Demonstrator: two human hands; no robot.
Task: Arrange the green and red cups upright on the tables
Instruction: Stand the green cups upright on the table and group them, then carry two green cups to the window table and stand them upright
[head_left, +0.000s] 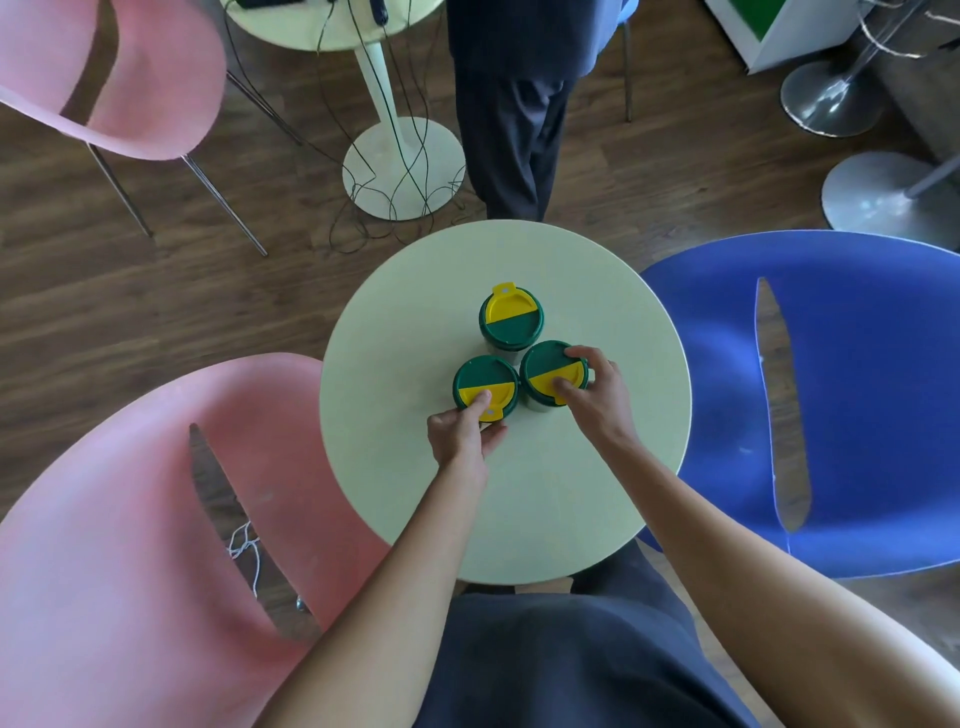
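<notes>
Three cups with green and yellow lids stand upright in a tight cluster on the round pale table (571, 499). The far cup (511, 325) stands free. My left hand (465, 434) grips the near-left cup (480, 382), its forefinger lying on the yellow half of the lid. My right hand (597, 397) grips the near-right cup (545, 366) from the right side, fingers over the lid's rim. The cup bodies are mostly hidden under their lids. No red cup is in view.
A pink chair (130, 545) stands at the near left and a blue chair (857, 405) at the right. Beyond the table a person's dark trouser legs (511, 135) stand beside a second pale table's base (402, 166) with trailing cables. Another pink chair (130, 78) sits far left.
</notes>
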